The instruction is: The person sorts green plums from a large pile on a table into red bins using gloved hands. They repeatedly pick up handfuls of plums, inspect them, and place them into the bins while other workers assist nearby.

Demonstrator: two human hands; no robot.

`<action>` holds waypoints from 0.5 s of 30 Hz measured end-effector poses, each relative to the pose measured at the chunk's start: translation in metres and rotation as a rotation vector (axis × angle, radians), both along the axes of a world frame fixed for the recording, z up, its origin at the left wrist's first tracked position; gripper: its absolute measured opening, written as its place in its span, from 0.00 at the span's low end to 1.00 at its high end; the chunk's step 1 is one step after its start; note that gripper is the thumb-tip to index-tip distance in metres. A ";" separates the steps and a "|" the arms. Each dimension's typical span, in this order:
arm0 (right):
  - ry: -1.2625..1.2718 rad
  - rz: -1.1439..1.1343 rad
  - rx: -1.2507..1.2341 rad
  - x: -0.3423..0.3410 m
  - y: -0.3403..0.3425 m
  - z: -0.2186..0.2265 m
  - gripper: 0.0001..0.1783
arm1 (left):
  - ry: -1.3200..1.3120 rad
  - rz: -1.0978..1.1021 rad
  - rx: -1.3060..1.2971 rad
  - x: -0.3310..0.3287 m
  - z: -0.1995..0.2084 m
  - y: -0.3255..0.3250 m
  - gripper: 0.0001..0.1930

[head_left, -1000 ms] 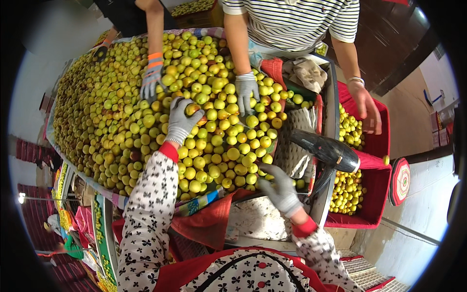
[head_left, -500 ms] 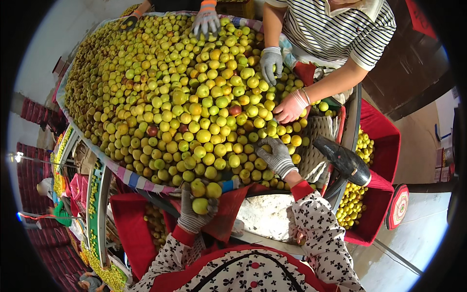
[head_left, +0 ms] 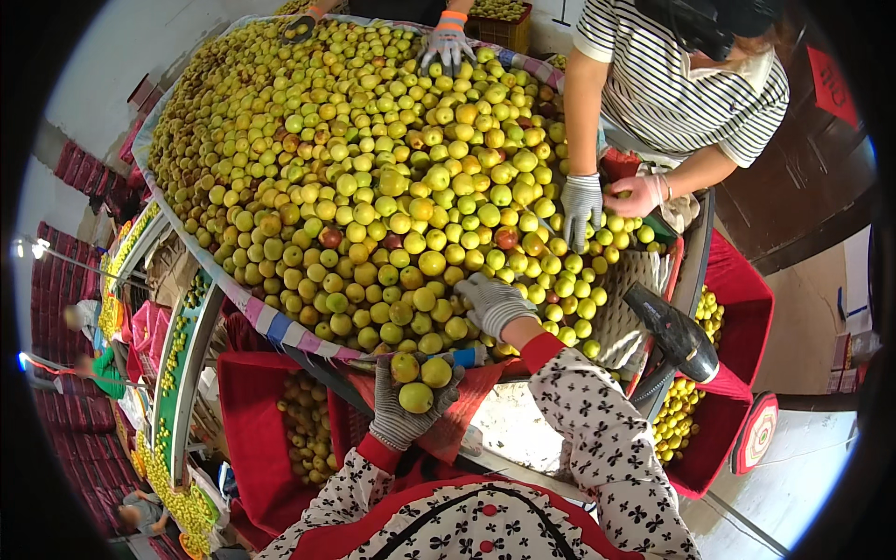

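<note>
At near left, a red crate [head_left: 245, 411] is seen. Beyond it, a broad heap [head_left: 317, 196] of round, yellow-green fruits is spread, a few reddish. At its near edge, three smooth, yellowish fruits [head_left: 415, 398] are cradled in the gloved left hand [head_left: 399, 426], fingers curled around them. Farther right, the gloved right hand [head_left: 499, 304] is laid on the heap; whether its bent fingers are clamped on anything cannot be told.
</note>
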State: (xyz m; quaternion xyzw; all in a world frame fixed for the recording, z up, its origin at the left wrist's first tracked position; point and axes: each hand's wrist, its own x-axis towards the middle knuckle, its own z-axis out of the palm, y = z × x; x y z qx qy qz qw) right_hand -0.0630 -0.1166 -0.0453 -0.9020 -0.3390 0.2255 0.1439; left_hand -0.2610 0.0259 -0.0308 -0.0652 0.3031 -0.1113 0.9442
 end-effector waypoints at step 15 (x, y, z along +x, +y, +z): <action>-0.152 0.023 -0.245 0.030 0.059 0.000 0.22 | -0.045 -0.051 -0.017 0.020 -0.011 -0.002 0.32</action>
